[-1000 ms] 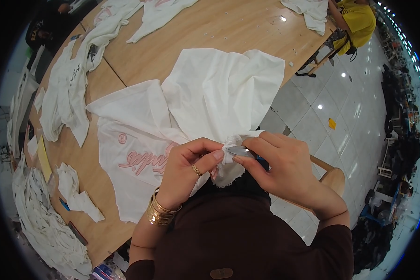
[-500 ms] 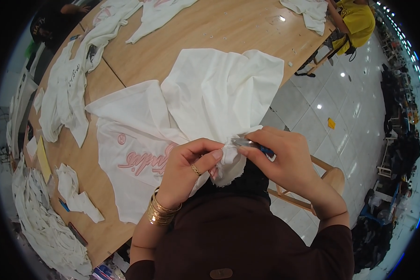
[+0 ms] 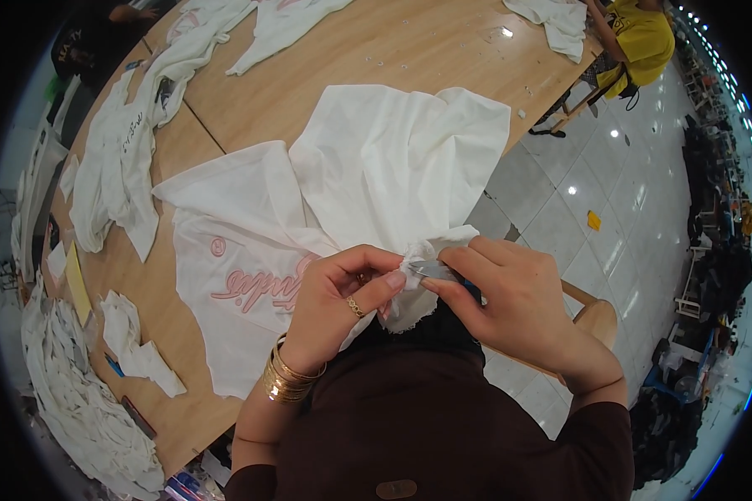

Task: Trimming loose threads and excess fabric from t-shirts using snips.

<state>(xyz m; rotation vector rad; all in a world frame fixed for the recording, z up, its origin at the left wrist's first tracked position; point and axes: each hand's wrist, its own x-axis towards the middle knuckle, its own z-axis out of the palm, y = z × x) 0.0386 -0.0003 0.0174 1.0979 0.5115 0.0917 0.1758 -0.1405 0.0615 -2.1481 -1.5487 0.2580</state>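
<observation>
A white garment (image 3: 368, 167) with pink raised lettering lies spread over the table's near edge, its gathered end drawn up in front of me. My left hand (image 3: 347, 292) pinches that bunched fabric between thumb and forefinger. In my right hand (image 3: 518, 292) are small thread snips (image 3: 430, 270) with metal blades and a bluish handle, mostly covered by my fingers. The blade tips point left and touch the cloth right beside my left fingertips. Below, a raw, frayed edge of the garment hangs over my lap.
On the wooden table (image 3: 267, 108) lie more white garments (image 3: 113, 184), a white heap (image 3: 83, 392) and a small cut piece (image 3: 138, 342) at left. A person in yellow (image 3: 639, 42) sits at far right; another in dark clothing (image 3: 88, 50) is far left. A wooden stool (image 3: 597, 321) stands at my right.
My right hand has shifted slightly and turned the snips, so their blades now show more plainly against the fabric. My left hand keeps its pinch in nearly the same place.
</observation>
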